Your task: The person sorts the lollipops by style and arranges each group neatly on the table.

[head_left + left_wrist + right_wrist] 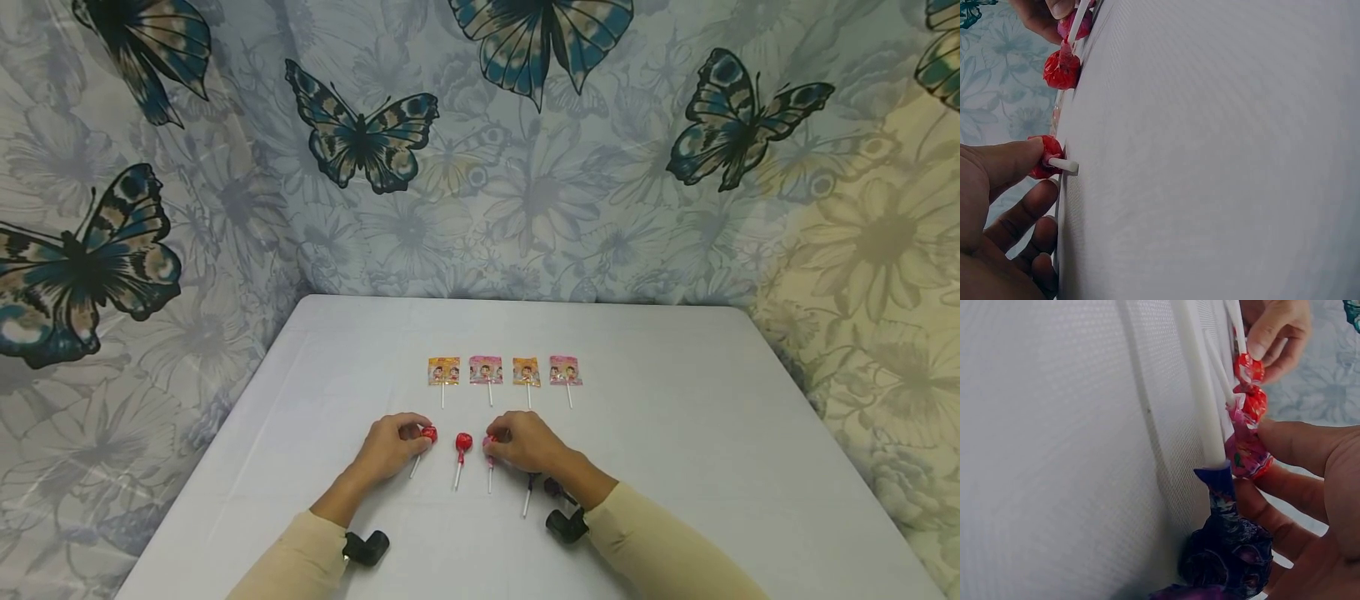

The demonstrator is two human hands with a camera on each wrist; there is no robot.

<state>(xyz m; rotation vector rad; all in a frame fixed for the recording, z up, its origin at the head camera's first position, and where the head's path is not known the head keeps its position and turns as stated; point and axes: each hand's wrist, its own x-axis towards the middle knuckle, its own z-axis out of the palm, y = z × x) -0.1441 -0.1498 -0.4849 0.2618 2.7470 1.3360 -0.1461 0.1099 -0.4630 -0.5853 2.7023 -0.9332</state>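
On table (pixel 675 400), four lollipop packets (pixel 486 367), hands (pixel 386 446) pinching wrapped lollipops (pixel 430 433)

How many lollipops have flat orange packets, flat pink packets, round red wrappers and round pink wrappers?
Orange flat-packet lollipops: 2
Pink flat-packet lollipops: 2
Round red lollipops: 2
Round pink lollipop: 1
Total: 7

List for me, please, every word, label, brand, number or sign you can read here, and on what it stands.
No text can be read in any view.
Orange wrappers and pink wrappers: any lettering is too small to read.
Red lollipop in the left hand: no readable print.
Pink lollipop in the right hand: wrapper print too blurred to read.
Dark purple lollipop and middle red lollipop: likewise unreadable.
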